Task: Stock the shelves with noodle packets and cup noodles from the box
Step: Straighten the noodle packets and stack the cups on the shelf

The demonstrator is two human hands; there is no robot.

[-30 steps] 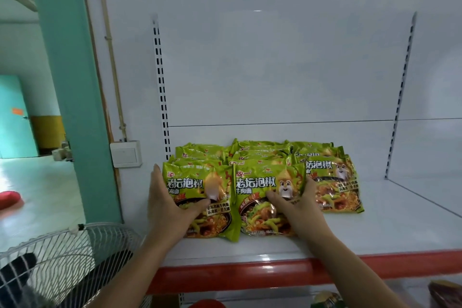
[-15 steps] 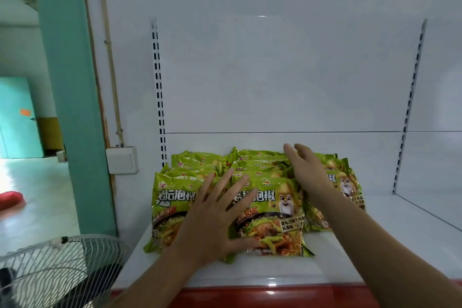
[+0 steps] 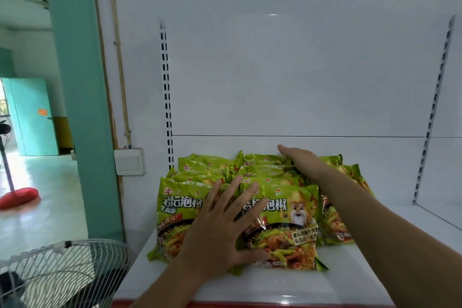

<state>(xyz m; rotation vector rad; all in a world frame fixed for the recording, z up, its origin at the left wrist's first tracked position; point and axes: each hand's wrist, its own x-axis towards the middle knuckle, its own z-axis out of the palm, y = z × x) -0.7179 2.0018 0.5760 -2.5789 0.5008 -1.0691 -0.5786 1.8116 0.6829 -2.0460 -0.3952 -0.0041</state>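
White shelf, red front lip along the near edge, white back panel behind with slotted uprights either side. Nearest at lower left, wire fan guard beside the shelf end. On the shelf, green noodle packets in overlapping rows, laid flat, front ones printed side up, rows running back toward the panel. Left hand pressed palm down over the seam between the two front packets, fingers spread wide, thumb along the lower edge of the right-hand one; nothing gripped. Right hand farther back, reaching across to the rear of the middle row, flat and open, fingers extended together on the top edges of the packets there; forearm crossing over the right-hand row. Beyond the shelf to the left, white wall switch next to a teal pillar, then an open floor with a red object and a teal door in the distance.
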